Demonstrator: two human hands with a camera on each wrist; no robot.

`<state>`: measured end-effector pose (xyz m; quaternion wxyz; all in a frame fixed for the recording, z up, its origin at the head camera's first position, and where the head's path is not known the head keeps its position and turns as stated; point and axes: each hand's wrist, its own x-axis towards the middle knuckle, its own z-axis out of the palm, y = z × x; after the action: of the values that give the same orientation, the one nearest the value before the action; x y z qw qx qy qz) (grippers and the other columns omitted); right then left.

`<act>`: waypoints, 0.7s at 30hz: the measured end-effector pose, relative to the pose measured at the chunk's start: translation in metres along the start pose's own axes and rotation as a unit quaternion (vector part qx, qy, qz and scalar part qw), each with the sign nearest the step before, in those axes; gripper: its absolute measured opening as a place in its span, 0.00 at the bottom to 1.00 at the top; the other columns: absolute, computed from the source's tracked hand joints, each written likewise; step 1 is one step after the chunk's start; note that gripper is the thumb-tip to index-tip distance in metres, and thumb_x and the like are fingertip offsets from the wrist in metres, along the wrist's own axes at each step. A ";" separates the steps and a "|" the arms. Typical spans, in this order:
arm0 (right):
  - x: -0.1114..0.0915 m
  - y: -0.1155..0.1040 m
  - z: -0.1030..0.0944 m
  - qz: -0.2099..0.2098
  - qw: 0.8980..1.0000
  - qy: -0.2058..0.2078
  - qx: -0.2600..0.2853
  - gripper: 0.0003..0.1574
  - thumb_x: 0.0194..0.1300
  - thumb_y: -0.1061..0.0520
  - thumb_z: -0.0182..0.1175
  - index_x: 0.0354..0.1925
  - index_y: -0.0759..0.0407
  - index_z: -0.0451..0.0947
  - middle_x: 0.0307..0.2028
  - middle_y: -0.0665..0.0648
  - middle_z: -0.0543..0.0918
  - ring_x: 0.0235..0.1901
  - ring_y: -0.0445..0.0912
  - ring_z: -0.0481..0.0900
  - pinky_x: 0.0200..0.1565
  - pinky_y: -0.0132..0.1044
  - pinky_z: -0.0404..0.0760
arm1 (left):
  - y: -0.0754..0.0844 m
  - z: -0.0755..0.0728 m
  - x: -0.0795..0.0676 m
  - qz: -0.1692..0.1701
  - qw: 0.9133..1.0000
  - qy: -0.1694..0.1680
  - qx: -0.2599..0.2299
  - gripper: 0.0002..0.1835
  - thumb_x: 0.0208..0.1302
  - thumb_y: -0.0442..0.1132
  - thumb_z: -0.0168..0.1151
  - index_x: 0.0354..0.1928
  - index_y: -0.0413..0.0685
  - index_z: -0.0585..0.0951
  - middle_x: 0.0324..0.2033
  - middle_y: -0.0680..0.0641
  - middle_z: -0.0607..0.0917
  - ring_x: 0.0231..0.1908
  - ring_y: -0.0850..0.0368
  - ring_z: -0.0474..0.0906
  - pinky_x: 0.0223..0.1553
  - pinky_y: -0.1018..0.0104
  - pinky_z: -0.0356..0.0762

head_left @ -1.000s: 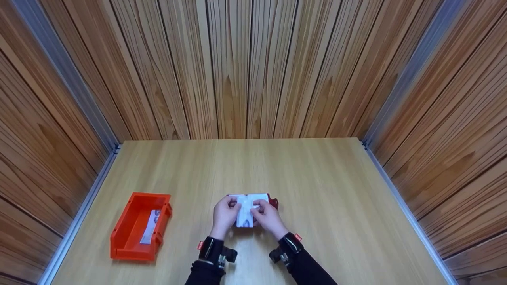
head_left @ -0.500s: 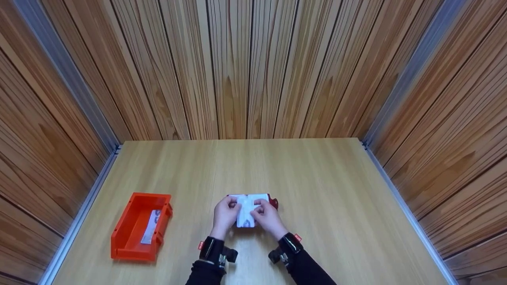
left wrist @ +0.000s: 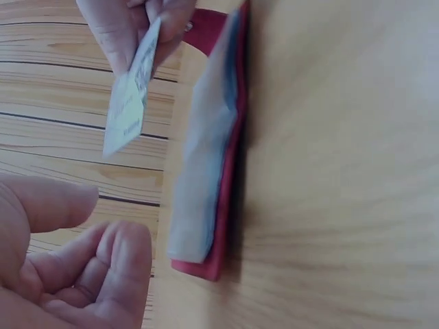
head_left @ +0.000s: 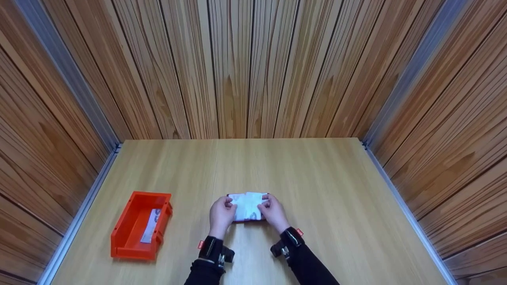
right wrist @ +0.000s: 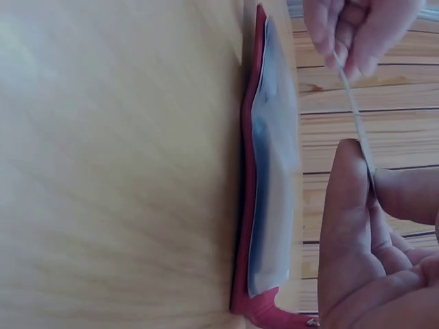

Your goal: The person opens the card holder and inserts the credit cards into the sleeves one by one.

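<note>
A small printed card [left wrist: 127, 113] is pinched between the thumb and forefinger of my right hand [head_left: 275, 213]. It stands edge-on in the right wrist view. My left hand [head_left: 222, 215] is at the card's other end. In the left wrist view a gap shows between its thumb and bent fingers, with the card's corner just beyond the thumb tip. Behind the card a red card wallet [left wrist: 223, 240] lies spread on the table, its clear sleeves [right wrist: 274, 205] facing up. The wallet's strap with a metal snap [left wrist: 188, 27] sticks out on the right-hand side.
To the left stands an orange bin [head_left: 122, 241] with a pale printed strip [head_left: 151, 225] inside. Wood-plank walls [head_left: 233, 71] with metal corner rails [head_left: 408, 79] enclose the table [head_left: 336, 190] at the back and sides.
Both hands have spread apart slightly, the left one leftward and the right one to the right. The card's lower edge sits higher in the head view, and my right hand now covers the wallet's strap.
</note>
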<state>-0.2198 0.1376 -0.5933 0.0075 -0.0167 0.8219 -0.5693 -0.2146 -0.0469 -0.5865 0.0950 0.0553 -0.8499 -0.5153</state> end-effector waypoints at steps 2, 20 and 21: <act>0.002 0.002 -0.001 -0.002 1.000 0.015 -0.018 0.17 0.65 0.67 0.60 0.51 0.72 0.71 0.28 0.53 0.78 0.25 0.42 0.73 0.27 0.35 0.76 | -0.002 0.000 0.001 -0.002 1.000 0.002 0.019 0.12 0.56 0.29 0.69 0.42 0.32 0.82 0.30 0.46 0.82 0.34 0.49 0.79 0.40 0.55 0.77; 0.015 0.007 -0.002 -0.019 0.993 0.054 -0.106 0.17 0.63 0.67 0.61 0.49 0.72 0.73 0.28 0.54 0.78 0.25 0.43 0.74 0.30 0.36 0.76 | -0.019 -0.001 0.002 -0.028 0.996 -0.013 0.085 0.11 0.51 0.29 0.70 0.37 0.33 0.81 0.28 0.44 0.81 0.32 0.48 0.78 0.38 0.53 0.76; 0.015 0.007 -0.002 -0.026 0.992 0.056 -0.111 0.17 0.62 0.68 0.62 0.49 0.72 0.73 0.28 0.54 0.78 0.24 0.43 0.74 0.29 0.37 0.77 | -0.020 -0.001 0.002 -0.023 0.996 -0.011 0.086 0.11 0.50 0.28 0.69 0.37 0.33 0.81 0.28 0.44 0.81 0.32 0.48 0.78 0.38 0.53 0.76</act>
<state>-0.2354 0.1412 -0.5996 -0.0552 -0.0067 0.8782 -0.4750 -0.2168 -0.0570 -0.6033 0.0684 0.0771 -0.8906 -0.4430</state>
